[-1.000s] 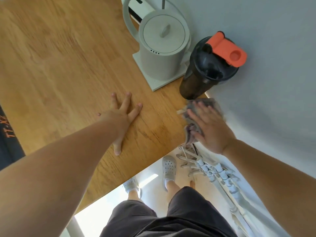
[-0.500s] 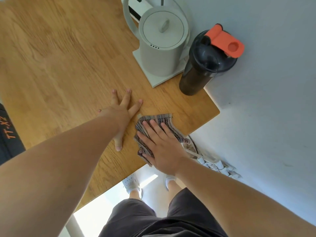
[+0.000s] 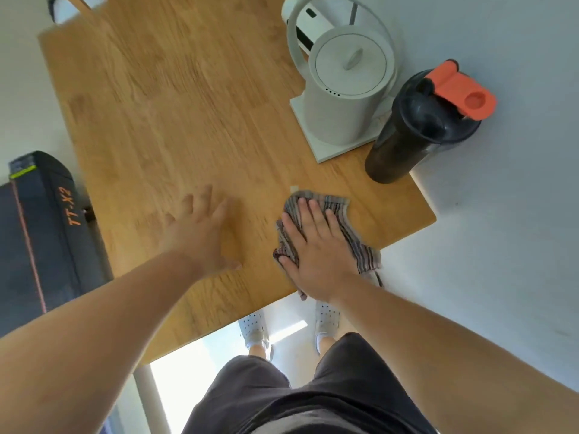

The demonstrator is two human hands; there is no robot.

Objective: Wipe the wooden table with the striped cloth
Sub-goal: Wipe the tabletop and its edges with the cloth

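Note:
The wooden table [image 3: 175, 126] fills the upper middle of the view. A grey and brown striped cloth [image 3: 354, 233] lies flat near the table's near right corner, one end hanging over the edge. My right hand [image 3: 313, 252] presses palm-down on the cloth with fingers spread. My left hand [image 3: 200, 233] is to the left of the cloth, flat over the bare wood with fingers apart, blurred and holding nothing.
A white electric kettle [image 3: 347, 89] on its base stands at the far right of the table. A dark shaker bottle [image 3: 413, 133] with an orange cap stands beside it at the right edge. A black case [image 3: 40, 233] sits left of the table.
My right hand brought the cloth from the table's right corner onto the tabletop and pressed it flat. My left hand has lifted slightly and is moving, now blurred. The view widened.

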